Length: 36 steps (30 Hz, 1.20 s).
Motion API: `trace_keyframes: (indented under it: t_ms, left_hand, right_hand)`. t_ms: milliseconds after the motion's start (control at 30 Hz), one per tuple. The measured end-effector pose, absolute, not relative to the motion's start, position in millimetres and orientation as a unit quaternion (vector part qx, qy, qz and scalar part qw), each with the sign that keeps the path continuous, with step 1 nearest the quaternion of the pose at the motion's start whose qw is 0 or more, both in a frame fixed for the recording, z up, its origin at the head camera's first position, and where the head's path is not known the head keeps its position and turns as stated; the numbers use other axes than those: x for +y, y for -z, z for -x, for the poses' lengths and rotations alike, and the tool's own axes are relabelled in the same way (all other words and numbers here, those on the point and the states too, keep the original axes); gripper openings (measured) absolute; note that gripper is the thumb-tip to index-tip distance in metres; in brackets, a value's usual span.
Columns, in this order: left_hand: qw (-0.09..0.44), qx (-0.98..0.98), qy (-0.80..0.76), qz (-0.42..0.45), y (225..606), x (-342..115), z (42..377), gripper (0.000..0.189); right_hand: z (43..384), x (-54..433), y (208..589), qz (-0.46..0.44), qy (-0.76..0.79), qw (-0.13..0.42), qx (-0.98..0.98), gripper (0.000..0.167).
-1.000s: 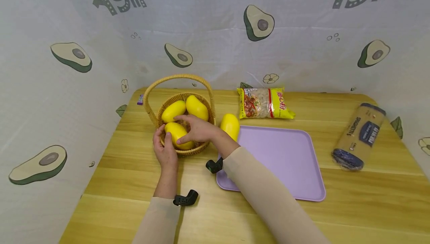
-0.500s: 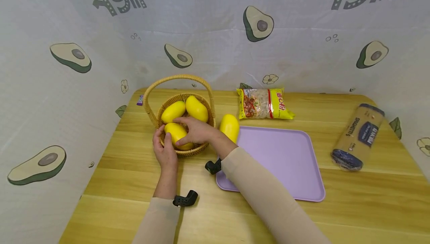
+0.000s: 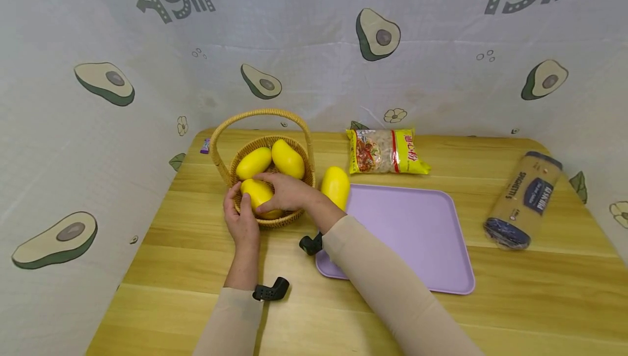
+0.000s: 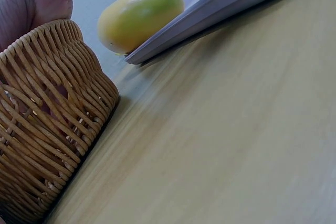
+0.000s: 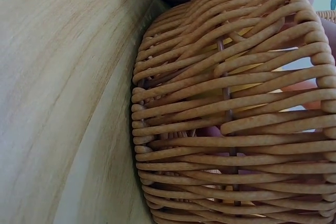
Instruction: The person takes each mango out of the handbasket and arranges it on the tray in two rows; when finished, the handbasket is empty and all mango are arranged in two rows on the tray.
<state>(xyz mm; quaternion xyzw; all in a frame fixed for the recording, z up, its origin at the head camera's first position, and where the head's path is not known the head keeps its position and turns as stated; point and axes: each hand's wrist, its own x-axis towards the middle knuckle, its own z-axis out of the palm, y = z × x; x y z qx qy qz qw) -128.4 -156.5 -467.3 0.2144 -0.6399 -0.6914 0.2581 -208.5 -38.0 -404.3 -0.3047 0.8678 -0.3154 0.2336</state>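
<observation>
A round wicker basket (image 3: 299,215) with a tall arched handle stands at the left of the table. Two yellow mangoes lie at its back, the left one (image 3: 253,163) beside the right one (image 3: 287,158). In its front part sits a third mango (image 3: 258,192), which my right hand (image 3: 286,191) grips from above with thumb and fingers spread. My left hand (image 3: 240,217) holds the basket's near left side, thumb over the rim by that mango. Another mango (image 3: 336,186) is outside, by the tray's upper left corner. In the right wrist view, wicker wall (image 5: 236,108) hides most of both hands.
A lilac tray (image 3: 417,236) lies right of the basket, partly under my right forearm. Behind it is a yellow food packet (image 3: 387,151). A spaghetti pack (image 3: 524,200) lies at the right, and a small purple wrapper (image 3: 205,146) at the back left.
The fingers of my right hand have shifted very slightly toward me on the front mango. My left hand, the basket and the other things look the same.
</observation>
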Motion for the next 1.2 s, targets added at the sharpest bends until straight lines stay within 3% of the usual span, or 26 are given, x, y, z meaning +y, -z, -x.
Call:
trace_keyframes:
  t_ms: [1200]
  left_hand:
    - [0.264,-0.642,0.687,-0.214,467.2,-155.4,128.1,0.036]
  right_hand:
    - [208.6,-34.3,397.1,0.340,0.295,0.211,0.868,0.075]
